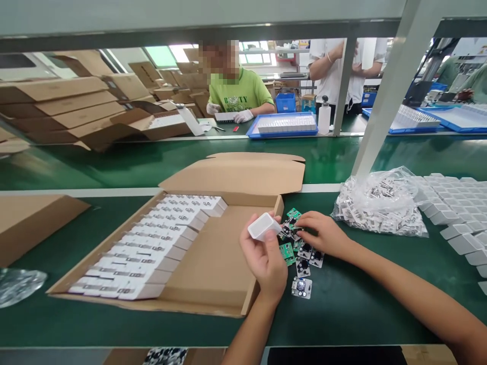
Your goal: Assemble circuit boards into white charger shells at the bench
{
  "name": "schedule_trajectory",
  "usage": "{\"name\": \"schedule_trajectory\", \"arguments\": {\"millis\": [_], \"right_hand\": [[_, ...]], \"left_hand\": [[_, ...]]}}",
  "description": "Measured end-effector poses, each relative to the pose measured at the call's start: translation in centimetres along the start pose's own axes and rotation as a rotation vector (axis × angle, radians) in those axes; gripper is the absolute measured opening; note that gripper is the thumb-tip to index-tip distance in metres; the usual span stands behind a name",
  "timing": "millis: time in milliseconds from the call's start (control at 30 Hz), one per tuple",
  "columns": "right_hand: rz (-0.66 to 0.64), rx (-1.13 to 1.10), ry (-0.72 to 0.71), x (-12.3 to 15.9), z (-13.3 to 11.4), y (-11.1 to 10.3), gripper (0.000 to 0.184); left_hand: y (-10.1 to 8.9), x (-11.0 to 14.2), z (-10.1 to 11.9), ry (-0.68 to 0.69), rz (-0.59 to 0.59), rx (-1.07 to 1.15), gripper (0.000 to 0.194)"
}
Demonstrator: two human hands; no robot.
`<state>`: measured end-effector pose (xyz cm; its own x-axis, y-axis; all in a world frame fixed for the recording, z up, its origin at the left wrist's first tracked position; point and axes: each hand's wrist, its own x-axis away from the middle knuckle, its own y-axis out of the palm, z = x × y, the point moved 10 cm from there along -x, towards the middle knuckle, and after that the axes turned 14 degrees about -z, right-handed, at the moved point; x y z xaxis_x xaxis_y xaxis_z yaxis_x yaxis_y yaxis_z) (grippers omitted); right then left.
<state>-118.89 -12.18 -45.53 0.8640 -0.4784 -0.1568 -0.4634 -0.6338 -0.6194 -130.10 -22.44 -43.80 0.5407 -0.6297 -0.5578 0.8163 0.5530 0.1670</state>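
My left hand [264, 256] is closed round a small white plastic housing [263, 226], held above the right edge of an open cardboard box [213, 268]. My right hand [323, 234] pinches at a small green circuit board [291, 225] in a loose pile of several boards [302, 266] on the green mat. Rows of finished white units [152, 248] fill the left half of the box; its right half is bare cardboard.
A clear plastic bag of metal parts [376, 203] lies right of my hands, with rows of white housings [456, 213] beyond it. A slanted metal post [384, 91] rises behind. Flat cartons [26, 223] lie left. A person in green [238, 94] works across the conveyor beside blue trays [283, 125].
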Motion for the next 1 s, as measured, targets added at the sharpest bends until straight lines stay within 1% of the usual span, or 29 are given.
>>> {"name": "schedule_trajectory", "arguments": {"millis": [67,133,200,267,300,367,400,500,600,667,733,867,1000], "right_hand": [[0.069,-0.161,0.038,1.2,0.5,-1.8,0.019],[0.114,-0.319,0.072,2.9,0.9,-3.3,0.027],[0.155,-0.441,0.095,4.7,1.1,-4.3,0.030],[0.202,-0.616,0.106,6.3,1.3,-4.8,0.032],[0.225,-0.718,0.098,7.0,1.4,-4.8,0.033],[0.263,-0.896,0.044,8.0,1.3,-5.0,0.032],[0.271,-0.944,0.003,8.3,1.0,-5.2,0.029],[0.265,-0.940,-0.093,8.9,-0.2,-6.2,0.023],[0.288,-0.906,-0.117,9.6,-0.5,-7.2,0.025],[0.292,-0.896,-0.130,10.0,-0.7,-7.6,0.025],[0.266,-0.901,-0.149,10.1,-1.0,-7.6,0.026],[0.234,-0.921,-0.196,10.1,-1.9,-7.2,0.031],[0.223,-0.894,-0.185,10.1,-2.2,-6.8,0.047]], "left_hand": [[0.2,0.1,-0.2,-0.008,-0.039,-0.031,0.034],[1.2,0.2,-0.5,-0.026,-0.150,-0.064,0.032],[3.0,0.4,-0.7,-0.035,-0.318,-0.116,0.028],[5.1,0.7,-0.5,-0.030,-0.490,-0.172,0.024],[6.2,0.8,-0.3,-0.029,-0.555,-0.186,0.023],[7.9,0.7,0.1,-0.041,-0.633,-0.165,0.022],[8.7,0.5,0.3,-0.055,-0.650,-0.130,0.022],[10.5,0.0,0.5,-0.123,-0.676,0.015,0.027],[11.6,0.2,0.0,-0.193,-0.721,0.133,0.029],[11.8,0.6,-0.3,-0.220,-0.760,0.169,0.029],[11.7,1.0,-0.6,-0.248,-0.785,0.194,0.030],[11.2,1.2,-0.7,-0.284,-0.793,0.241,0.034],[11.5,1.2,-0.4,-0.284,-0.816,0.268,0.035]]}}
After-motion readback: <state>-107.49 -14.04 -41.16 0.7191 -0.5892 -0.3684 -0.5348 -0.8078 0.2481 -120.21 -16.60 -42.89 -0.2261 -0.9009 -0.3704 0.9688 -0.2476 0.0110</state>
